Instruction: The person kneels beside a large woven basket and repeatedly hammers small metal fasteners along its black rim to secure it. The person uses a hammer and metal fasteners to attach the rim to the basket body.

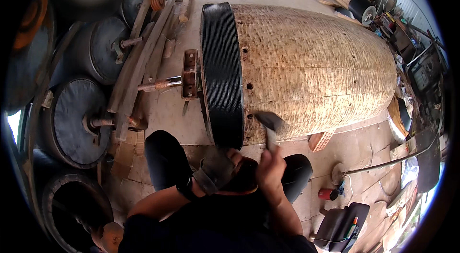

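Observation:
My right hand point(270, 169) grips the light handle of a hatchet-like tool. Its broad dark head point(270, 121), blurred by motion, is over the left part of a large roller point(316, 66). The roller's tan surface is rough, covered in short marks, with several dark holes near its left end. Ridged black banding point(221, 71) wraps that end. Below the banding, my left hand point(215, 169), in a dark grey glove or wrap, has its fingers curled by the lower edge; what they hold is hidden. Between my knees sits a dark rounded thing point(245, 179), partly covered.
A rusty shaft point(160, 83) with a bracket point(189, 75) sticks out of the roller's left end. Dark drums point(79, 121) and long timbers point(143, 66) line the left. At right are a brick point(321, 141), a red can point(328, 194), a black case point(341, 226) and a metal rod point(383, 164).

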The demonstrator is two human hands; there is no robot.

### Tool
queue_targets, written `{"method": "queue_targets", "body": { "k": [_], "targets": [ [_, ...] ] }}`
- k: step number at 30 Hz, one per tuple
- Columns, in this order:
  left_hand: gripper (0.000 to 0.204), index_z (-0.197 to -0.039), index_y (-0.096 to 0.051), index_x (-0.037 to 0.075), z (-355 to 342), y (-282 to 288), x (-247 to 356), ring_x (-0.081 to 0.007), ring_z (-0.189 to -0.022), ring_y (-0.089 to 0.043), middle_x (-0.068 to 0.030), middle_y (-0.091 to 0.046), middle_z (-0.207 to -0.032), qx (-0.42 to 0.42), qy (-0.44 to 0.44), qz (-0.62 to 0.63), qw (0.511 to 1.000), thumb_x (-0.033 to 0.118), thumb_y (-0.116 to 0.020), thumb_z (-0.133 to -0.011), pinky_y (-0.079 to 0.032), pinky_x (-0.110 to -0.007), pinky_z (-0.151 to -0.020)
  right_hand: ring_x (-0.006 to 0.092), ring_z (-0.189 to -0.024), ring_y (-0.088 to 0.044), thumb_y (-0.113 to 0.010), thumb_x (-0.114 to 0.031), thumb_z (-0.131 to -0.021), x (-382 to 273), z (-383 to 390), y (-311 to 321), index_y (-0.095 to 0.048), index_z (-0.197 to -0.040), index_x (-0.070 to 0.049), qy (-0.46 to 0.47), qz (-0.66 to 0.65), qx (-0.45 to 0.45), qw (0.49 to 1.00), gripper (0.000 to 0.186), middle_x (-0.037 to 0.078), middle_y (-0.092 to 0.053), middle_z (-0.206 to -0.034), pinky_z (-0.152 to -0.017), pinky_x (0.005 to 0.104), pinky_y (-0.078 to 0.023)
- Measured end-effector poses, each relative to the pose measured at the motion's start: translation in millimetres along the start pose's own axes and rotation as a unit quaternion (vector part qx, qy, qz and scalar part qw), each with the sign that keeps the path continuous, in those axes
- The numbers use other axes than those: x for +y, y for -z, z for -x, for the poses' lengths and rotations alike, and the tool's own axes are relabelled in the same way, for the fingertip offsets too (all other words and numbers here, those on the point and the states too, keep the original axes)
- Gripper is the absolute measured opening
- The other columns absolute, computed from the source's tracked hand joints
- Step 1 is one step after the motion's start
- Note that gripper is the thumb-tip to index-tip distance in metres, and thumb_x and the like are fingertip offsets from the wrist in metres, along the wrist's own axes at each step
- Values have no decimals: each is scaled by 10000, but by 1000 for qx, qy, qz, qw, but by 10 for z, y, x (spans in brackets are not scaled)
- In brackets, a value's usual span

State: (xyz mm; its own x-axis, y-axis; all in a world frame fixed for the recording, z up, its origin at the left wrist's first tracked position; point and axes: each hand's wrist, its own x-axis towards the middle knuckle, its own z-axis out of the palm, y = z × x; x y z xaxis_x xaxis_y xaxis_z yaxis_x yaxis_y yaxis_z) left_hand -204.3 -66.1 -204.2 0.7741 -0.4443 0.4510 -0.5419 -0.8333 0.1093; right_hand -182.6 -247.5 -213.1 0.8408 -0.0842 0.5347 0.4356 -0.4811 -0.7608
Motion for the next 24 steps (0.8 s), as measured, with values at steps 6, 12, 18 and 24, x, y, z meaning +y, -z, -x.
{"method": "queue_targets", "body": {
  "k": [6, 12, 18, 24],
  "targets": [
    [258, -928, -674, 77, 389, -331, 27, -318, -847, -664, -116, -671, -952, -243, 38, 71, 967, 295, -707, -794, -516, -462, -743, 164, -486, -521, -451, -251, -1048, -138, 41, 87, -513, -900, 15, 13, -92, 38, 995, 311, 79, -548, -608, -440, 319, -388],
    [197, -918, -726, 116, 478, -643, 13, -308, -859, -674, -96, -688, -930, -254, 96, 75, 959, 270, -660, -815, -521, -474, -740, 418, -602, -592, -537, -163, -989, -18, -83, -115, -543, -970, 28, -51, 70, -60, 994, 193, 248, -594, -691, -530, 457, -465],
    [215, -906, -742, 92, 563, -754, 2, -311, -852, -681, -102, -700, -909, -212, 75, 41, 974, 250, -602, -869, -529, -470, -746, 161, -489, -503, -420, -225, -1029, -121, -6, 34, -532, -875, -11, 110, -138, 101, 979, 287, 67, -581, -653, -461, 280, -385],
    [241, -912, -721, 58, 393, -492, 47, -321, -860, -675, -134, -686, -899, -268, 38, 26, 962, 227, -550, -923, -524, -468, -764, 235, -519, -585, -513, -181, -1021, -123, -26, -25, -536, -902, 7, -34, 51, -39, 997, 224, 139, -561, -602, -479, 383, -448]
  ]
}}
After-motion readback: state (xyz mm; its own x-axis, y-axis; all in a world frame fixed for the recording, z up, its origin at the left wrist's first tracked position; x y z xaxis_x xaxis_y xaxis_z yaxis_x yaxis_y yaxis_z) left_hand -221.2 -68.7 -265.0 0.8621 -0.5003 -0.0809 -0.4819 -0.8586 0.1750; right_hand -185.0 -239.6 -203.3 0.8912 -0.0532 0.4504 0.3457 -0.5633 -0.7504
